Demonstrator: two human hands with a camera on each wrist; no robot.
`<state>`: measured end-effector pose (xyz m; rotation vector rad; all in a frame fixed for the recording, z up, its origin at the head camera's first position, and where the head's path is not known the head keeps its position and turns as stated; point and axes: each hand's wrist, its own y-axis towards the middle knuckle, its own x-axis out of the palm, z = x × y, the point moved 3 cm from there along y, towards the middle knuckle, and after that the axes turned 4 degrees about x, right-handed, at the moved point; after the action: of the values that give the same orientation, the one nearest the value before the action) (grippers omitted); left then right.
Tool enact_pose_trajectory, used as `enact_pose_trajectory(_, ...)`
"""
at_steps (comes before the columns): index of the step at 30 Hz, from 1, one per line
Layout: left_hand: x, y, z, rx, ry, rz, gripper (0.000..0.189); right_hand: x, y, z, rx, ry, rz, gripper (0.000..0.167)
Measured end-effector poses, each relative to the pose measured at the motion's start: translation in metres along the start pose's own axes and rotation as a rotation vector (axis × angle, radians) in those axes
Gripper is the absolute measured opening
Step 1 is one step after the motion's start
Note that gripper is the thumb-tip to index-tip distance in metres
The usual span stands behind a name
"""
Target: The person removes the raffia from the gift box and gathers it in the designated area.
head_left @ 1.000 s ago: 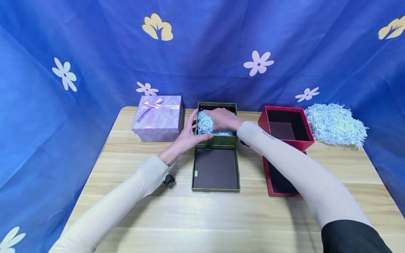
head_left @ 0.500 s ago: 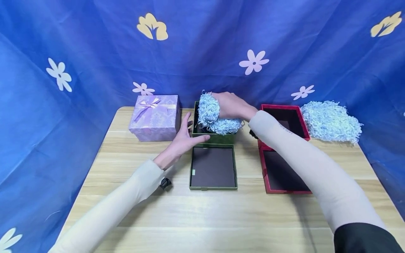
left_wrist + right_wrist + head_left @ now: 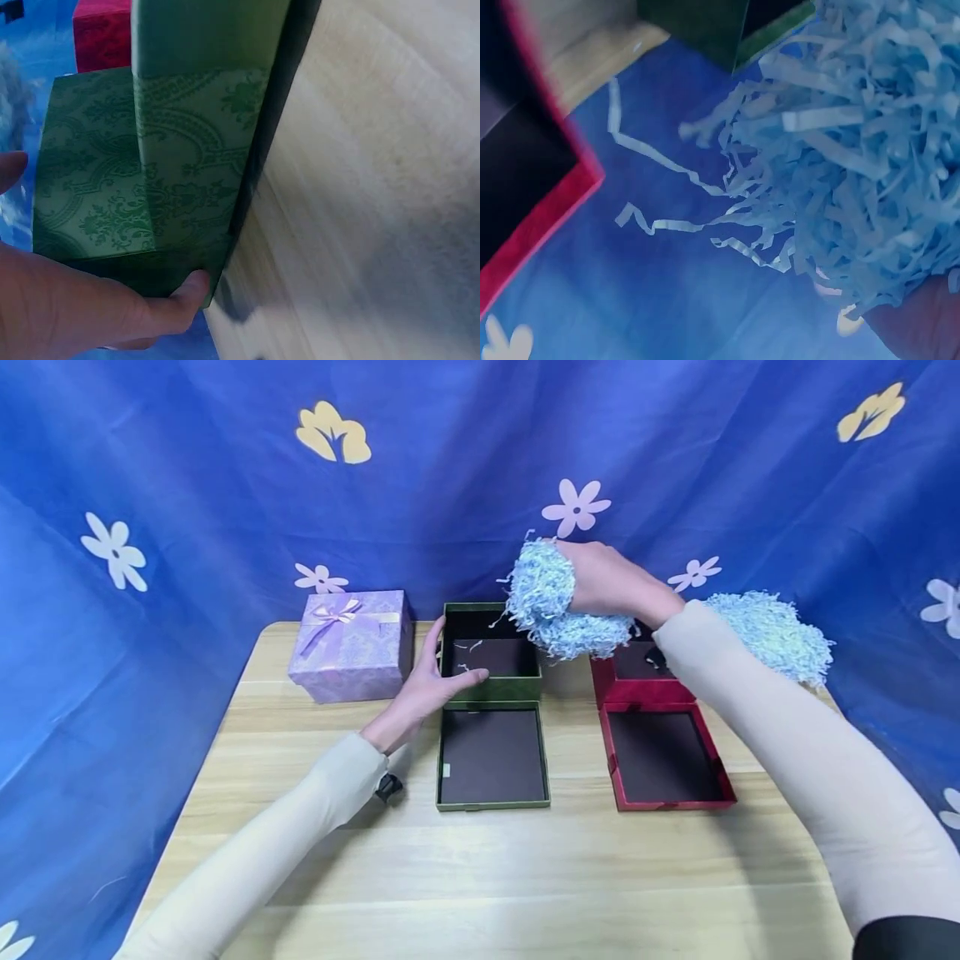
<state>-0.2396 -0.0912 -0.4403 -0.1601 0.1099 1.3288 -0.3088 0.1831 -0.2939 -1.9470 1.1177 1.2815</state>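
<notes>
1. The left hand point(image 3: 423, 689) reaches forward with its thumb and fingers spread apart around the near left corner of the green box point(image 3: 491, 690); the thumb lies along the front rim, the fingers along the left wall. In the left wrist view a fingertip touches the box's patterned wall.
2. The right hand point(image 3: 606, 578) is raised, its back turned upward, gripping a clump of blue shredded paper point(image 3: 542, 583); the paper hides most of the fingers, so I cannot tell how each one bends.
3. That clump hangs in the air between the green box and the red box point(image 3: 649, 692), covering part of each in the head view. In the right wrist view, loose strips trail from its edge.
4. Both forearms are in pale sleeves; the right one crosses in front of a second paper clump point(image 3: 776, 633).
5. A small pale label point(image 3: 447, 770) sits at the left edge inside the green lid point(image 3: 492, 752), too small to read.
6. Boxes number three: green, red and a purple gift box point(image 3: 348, 656) with one ribbon bow point(image 3: 335, 612).
7. Two lids lie inside up on the surface point(image 3: 465, 885), the green one and the red lid point(image 3: 663, 756), each in front of its own box.
8. A few thin paper strands point(image 3: 465, 668) lie inside the green box.
9. Two yellow motifs and several white flowers mark the blue backdrop point(image 3: 450, 485).
</notes>
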Motion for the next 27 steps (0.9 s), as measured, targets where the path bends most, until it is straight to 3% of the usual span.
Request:
enact_pose_trajectory(5,0.002,0.006,-0.004,0.002,0.010,0.010,0.121,-0.022,-0.031,0.023,0.054,-0.004,-0.008,0.066)
enact_pose_trajectory(15,0.004,0.012,-0.006,0.007,0.044,-0.006,0.124,-0.068,-0.114,0.078,0.201,-0.040,-0.025,0.097)
enact_pose_trajectory(21,0.003,0.011,-0.007,0.001,0.041,-0.008,0.122,-0.079,-0.161,0.116,0.192,-0.047,0.032,0.079)
enact_pose_trajectory(27,0.005,0.012,-0.001,-0.020,0.038,-0.023,0.122,-0.076,-0.206,0.158,0.260,-0.063,0.052,0.083)
